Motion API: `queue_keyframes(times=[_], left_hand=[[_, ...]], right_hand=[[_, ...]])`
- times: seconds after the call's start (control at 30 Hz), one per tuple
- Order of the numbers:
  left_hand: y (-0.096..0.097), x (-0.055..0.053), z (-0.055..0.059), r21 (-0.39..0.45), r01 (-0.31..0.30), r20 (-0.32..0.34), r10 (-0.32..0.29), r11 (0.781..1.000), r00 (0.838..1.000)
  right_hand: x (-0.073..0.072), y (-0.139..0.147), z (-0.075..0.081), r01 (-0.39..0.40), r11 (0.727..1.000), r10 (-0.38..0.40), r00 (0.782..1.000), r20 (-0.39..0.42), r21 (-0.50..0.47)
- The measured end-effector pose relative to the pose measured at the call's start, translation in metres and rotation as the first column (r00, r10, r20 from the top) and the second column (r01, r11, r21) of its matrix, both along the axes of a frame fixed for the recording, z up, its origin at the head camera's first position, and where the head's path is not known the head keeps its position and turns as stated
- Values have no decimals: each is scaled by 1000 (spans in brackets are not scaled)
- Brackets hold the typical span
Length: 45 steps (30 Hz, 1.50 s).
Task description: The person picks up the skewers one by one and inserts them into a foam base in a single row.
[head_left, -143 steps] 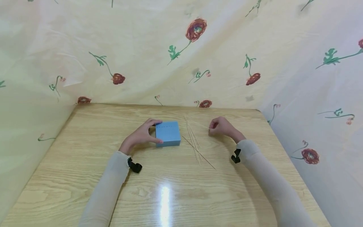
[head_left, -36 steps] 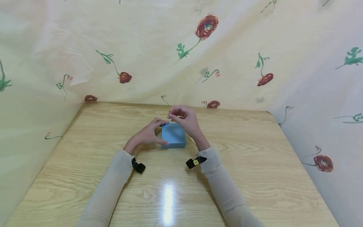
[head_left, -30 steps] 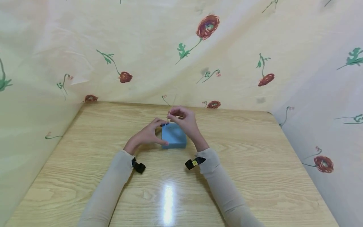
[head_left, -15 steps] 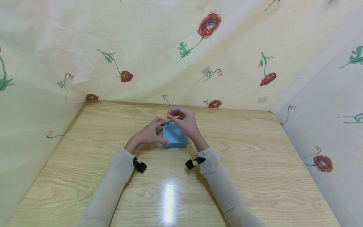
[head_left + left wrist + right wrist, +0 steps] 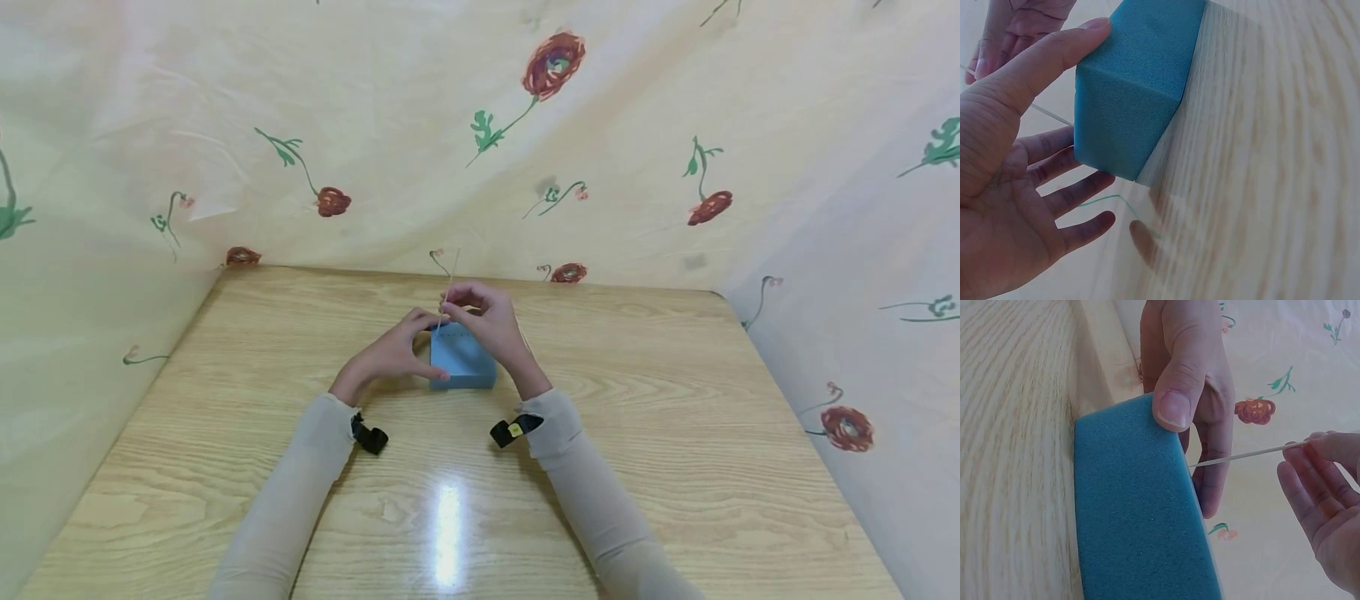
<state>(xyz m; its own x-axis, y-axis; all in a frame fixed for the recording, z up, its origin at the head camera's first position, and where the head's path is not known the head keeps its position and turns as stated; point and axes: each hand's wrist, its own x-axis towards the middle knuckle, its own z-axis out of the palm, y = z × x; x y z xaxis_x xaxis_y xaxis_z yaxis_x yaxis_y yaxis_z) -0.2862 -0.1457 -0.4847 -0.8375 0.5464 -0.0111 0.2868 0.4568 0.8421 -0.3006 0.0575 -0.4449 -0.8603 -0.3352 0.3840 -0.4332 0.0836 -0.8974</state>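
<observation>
A blue foam block (image 5: 461,360) lies on the table, with a row of small dark dots along the far part of its top. My left hand (image 5: 388,350) grips its left end, thumb on the near side and fingers on the far side. Above the block, my right hand (image 5: 487,321) pinches a thin wooden skewer (image 5: 453,279) between thumb and fingers. The skewer stands tilted, its lower end at the block's top near the left end of the dots. In the right wrist view the skewer (image 5: 1257,452) meets the block's face (image 5: 1135,506) beside the left thumb.
The wooden table (image 5: 660,467) extends on all sides of the block. Behind it hangs a pale floral sheet (image 5: 390,125). Part of a loose skewer (image 5: 523,336) shows beside the right wrist; the hand and block hide the others.
Since the earliest frame, my right hand has brought a skewer from the right over to the block and raised it upright. Over the last second the skewer's top has tipped slightly left.
</observation>
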Motion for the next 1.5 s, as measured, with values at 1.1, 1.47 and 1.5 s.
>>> queue_keyframes(times=[1.1, 1.47, 1.5], left_hand=[[0, 2, 2, -17, -11, 23, 11, 1000, 1000], [-1, 4, 1, -11, -5, 20, 5, 1000, 1000], [-1, 5, 2, -10, -3, 18, 3, 1000, 1000]], right_hand=[[4, -4, 0, 46, 998, -45, 999, -30, 34], [6, -4, -1, 40, 999, -39, 999, -29, 33], [7, -4, -1, 42, 998, -41, 999, -26, 36]])
